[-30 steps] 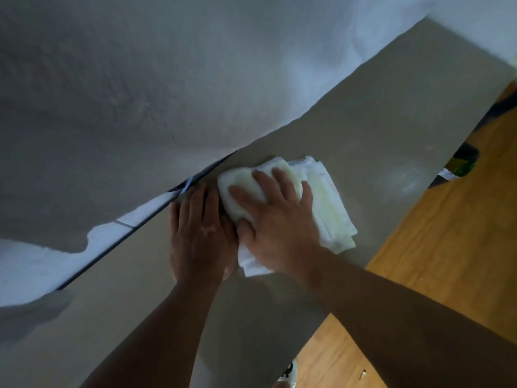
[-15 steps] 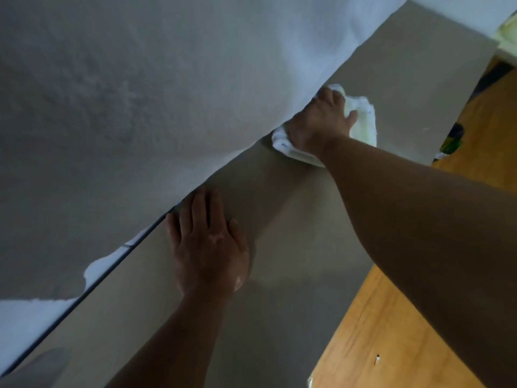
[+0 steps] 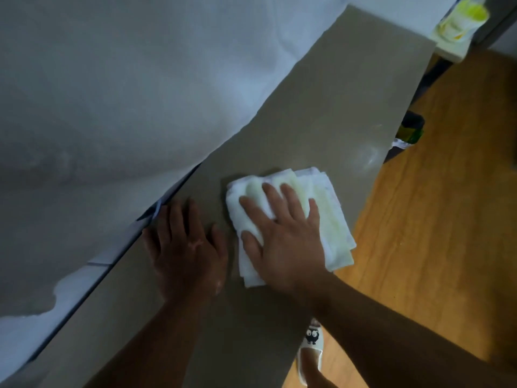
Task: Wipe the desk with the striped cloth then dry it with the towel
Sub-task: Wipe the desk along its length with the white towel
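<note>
A folded white cloth with pale yellow-green bands (image 3: 330,219) lies on the grey desk (image 3: 321,107) near its front edge. My right hand (image 3: 282,236) presses flat on the cloth with the fingers spread and straight. My left hand (image 3: 187,247) rests palm down on the bare desk just left of the cloth, its fingertips near the wall. A faint whitish smear (image 3: 368,156) shows on the desk surface beyond the cloth.
A white wall (image 3: 140,79) runs along the desk's far side. Wooden floor (image 3: 433,219) lies to the right of the desk. A yellow and white object (image 3: 458,21) sits past the desk's far end, a dark green item (image 3: 411,130) is on the floor, and a slippered foot (image 3: 310,357) shows below.
My right hand had pushed the cloth far along the desk by the wall half a second ago and has now drawn it back beside my left hand, which stayed planted.
</note>
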Demonstrator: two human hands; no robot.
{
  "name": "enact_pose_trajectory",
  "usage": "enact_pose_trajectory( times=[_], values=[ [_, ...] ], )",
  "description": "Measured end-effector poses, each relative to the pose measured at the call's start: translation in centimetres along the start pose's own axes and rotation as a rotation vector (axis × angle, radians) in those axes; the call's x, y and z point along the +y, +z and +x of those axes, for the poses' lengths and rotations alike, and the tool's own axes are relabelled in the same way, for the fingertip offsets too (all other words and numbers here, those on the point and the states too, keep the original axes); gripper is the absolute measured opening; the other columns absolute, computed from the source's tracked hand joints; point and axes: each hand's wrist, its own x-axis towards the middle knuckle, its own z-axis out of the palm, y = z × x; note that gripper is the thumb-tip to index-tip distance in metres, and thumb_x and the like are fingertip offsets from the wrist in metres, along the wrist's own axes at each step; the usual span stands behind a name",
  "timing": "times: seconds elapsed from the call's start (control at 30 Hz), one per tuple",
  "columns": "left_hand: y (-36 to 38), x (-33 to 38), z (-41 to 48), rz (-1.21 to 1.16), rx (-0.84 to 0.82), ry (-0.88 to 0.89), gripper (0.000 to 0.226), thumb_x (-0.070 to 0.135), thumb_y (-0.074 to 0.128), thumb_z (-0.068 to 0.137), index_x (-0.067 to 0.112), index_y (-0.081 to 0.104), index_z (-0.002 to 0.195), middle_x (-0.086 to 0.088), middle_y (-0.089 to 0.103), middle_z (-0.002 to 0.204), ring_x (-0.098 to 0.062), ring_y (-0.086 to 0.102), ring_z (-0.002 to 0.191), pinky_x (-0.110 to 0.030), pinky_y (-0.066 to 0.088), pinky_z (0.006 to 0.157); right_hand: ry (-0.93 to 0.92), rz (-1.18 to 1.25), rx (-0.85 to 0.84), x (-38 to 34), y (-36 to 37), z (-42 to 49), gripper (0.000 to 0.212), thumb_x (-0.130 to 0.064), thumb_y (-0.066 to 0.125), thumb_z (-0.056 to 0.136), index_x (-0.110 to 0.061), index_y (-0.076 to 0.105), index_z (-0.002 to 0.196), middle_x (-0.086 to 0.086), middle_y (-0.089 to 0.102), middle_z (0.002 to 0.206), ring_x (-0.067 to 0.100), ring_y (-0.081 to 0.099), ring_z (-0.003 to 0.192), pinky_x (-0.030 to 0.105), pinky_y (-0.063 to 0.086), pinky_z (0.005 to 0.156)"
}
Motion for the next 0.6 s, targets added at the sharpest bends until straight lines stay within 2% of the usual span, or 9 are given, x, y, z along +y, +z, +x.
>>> enact_pose_trajectory(
  times=[0.2, 0.37, 0.43, 0.5, 0.6],
  values=[
    [0.7, -0.2, 0.1, -0.006, -0.01, 0.023, 0.064, 0.041, 0.041, 0.097, 0.001, 0.049, 0.147, -0.026, 0.044, 0.153, -0.047, 0.039, 0.142, -0.064, 0.026, 0.117, 0.015, 0.005, 0.058, 0.5, 0.0, 3.0, 0.055, -0.058, 0.033, 0.099, -0.041, 0.047, 0.15, 0.001, 0.041, 0.163, 0.034, 0.029, 0.154, 0.072, 0.024, 0.116],
    [1.2, 1.3, 1.8, -0.026, 0.019, 0.063, 0.058, 0.035, 0.053, 0.092, 0.0, 0.057, 0.138, -0.027, 0.051, 0.146, -0.047, 0.046, 0.136, -0.069, 0.032, 0.11, 0.053, 0.026, 0.056, 2.3, -1.0, 8.5, 0.055, -0.057, 0.033, 0.1, -0.042, 0.04, 0.152, 0.0, 0.033, 0.165, 0.032, 0.02, 0.155, 0.071, 0.019, 0.117],
    [1.4, 2.4, 3.0, -0.024, -0.008, 0.091, 0.056, 0.037, 0.05, 0.093, 0.004, 0.058, 0.138, -0.025, 0.051, 0.146, -0.044, 0.047, 0.136, -0.071, 0.034, 0.106, 0.061, 0.032, 0.064, 3.4, -1.5, 11.0, 0.054, -0.056, 0.036, 0.1, -0.042, 0.038, 0.152, -0.001, 0.03, 0.166, 0.031, 0.017, 0.156, 0.071, 0.019, 0.117],
    [1.6, 4.0, 4.0, -0.014, -0.027, 0.077, 0.058, 0.039, 0.044, 0.094, 0.004, 0.058, 0.138, -0.025, 0.052, 0.145, -0.045, 0.05, 0.134, -0.065, 0.035, 0.106, 0.076, 0.037, 0.058, 4.6, -2.1, 13.3, 0.054, -0.055, 0.035, 0.101, -0.041, 0.036, 0.153, -0.001, 0.026, 0.167, 0.031, 0.014, 0.156, 0.071, 0.017, 0.117],
    [2.0, 6.6, 5.2, -0.046, 0.01, 0.117, 0.057, 0.035, 0.049, 0.092, 0.001, 0.059, 0.137, -0.029, 0.053, 0.142, -0.049, 0.053, 0.127, -0.059, 0.041, 0.106, 0.116, 0.04, 0.059, 6.1, -3.1, 16.7, 0.053, -0.054, 0.033, 0.102, -0.04, 0.035, 0.153, 0.0, 0.025, 0.166, 0.032, 0.013, 0.156, 0.071, 0.015, 0.117]
  ],
)
